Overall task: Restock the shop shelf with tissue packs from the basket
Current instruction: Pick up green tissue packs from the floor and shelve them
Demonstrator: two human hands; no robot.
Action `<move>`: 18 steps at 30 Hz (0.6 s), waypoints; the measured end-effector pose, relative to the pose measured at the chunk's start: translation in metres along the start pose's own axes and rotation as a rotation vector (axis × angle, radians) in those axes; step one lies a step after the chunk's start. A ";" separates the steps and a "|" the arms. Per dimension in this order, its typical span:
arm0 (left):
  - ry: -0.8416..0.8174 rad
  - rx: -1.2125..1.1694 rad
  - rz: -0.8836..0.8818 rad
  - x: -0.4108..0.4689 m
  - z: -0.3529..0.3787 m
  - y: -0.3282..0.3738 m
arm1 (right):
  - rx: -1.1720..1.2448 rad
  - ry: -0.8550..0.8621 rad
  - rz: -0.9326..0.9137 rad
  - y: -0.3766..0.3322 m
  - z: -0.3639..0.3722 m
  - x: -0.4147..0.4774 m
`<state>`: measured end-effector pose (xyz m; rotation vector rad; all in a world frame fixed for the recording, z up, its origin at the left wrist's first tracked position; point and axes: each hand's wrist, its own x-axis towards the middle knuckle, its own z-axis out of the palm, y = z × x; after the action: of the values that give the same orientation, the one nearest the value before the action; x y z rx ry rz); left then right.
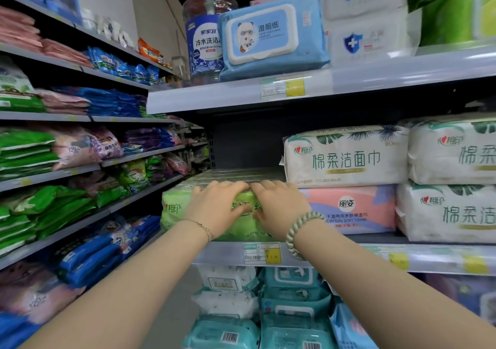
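Free room above green tissue pack (175, 211); white pack (346, 158), pink pack (349, 209) rightward.

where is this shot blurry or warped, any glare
Head view: sharp at centre, where the left hand and right hand grip the green tissue pack; pink packs at lower left smear into blur; the upper shelf edge bows slightly from the wide lens and carries a pale sheen.
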<state>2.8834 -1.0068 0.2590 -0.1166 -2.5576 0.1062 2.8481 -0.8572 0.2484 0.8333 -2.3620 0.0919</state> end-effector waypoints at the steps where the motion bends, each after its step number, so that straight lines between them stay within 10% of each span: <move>1: -0.005 0.024 0.002 -0.002 -0.002 0.002 | -0.001 0.014 -0.014 0.000 -0.001 -0.004; 11: -0.022 -0.042 0.110 0.005 -0.006 0.055 | -0.098 0.219 0.061 0.035 -0.012 -0.059; 18: 0.311 0.163 0.368 0.012 0.008 0.095 | -0.266 0.142 0.054 0.064 0.005 -0.084</move>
<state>2.8750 -0.9121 0.2489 -0.5005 -2.1826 0.4028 2.8588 -0.7617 0.2046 0.6140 -2.2022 -0.1336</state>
